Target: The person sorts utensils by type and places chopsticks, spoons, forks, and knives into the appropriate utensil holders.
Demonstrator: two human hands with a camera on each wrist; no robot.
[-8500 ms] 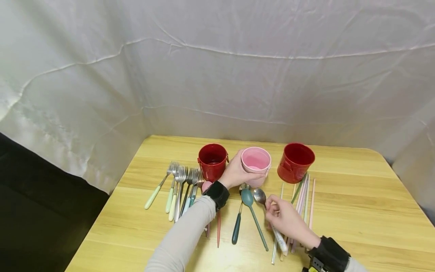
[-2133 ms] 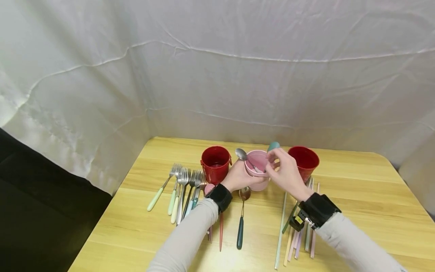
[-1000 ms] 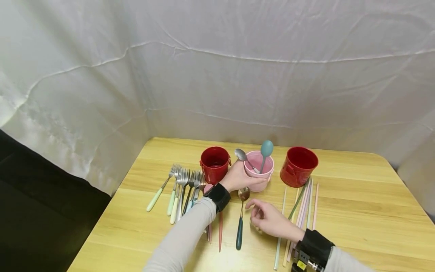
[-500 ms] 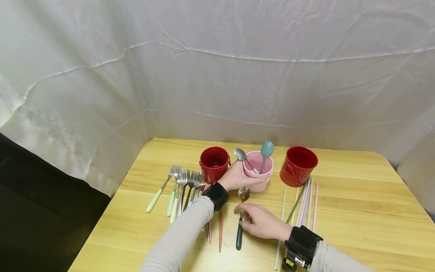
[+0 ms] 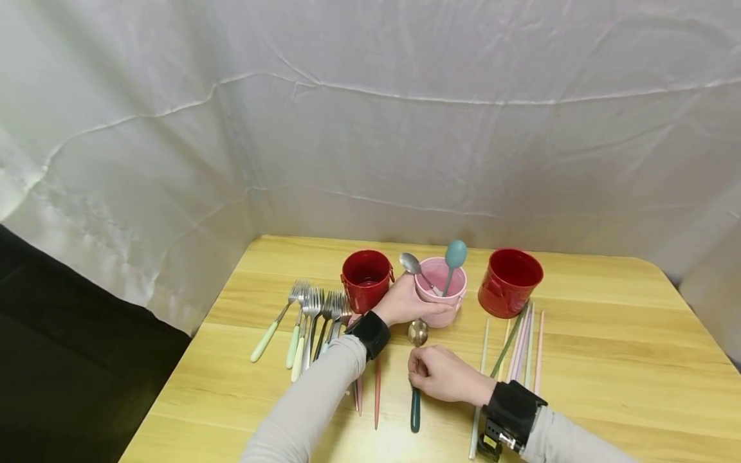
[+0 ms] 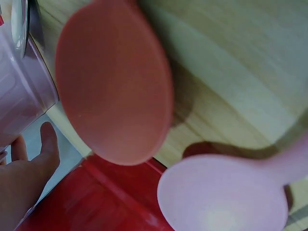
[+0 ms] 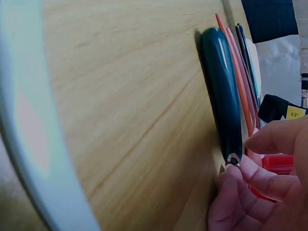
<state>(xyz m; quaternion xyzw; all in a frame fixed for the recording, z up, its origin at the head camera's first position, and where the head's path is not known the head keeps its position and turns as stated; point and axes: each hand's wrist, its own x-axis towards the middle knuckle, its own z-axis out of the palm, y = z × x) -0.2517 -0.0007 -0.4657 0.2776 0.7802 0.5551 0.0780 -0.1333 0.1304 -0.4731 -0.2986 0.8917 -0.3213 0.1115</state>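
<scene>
My left hand grips the side of a small pink bucket, which stands on the table. Inside it lean a metal spoon and a teal spoon, bowls up. Below the bucket, my right hand pinches the neck of a spoon with a dark green handle; its metal bowl points toward the bucket. In the right wrist view, the fingertips meet where the green handle ends. An orange-red spoon and a pink spoon lie under the left wrist.
Red buckets stand on both sides, one at left and one at right. Several forks lie in a row on the left, partly hidden by the left sleeve. Several chopsticks spread beneath the right forearm. A pale curtain backs the table.
The metal spoon and the teal spoon went from the table into the pink bucket. My right hand then came down to the green-handled spoon and now pinches it. My left hand stayed on the bucket.
</scene>
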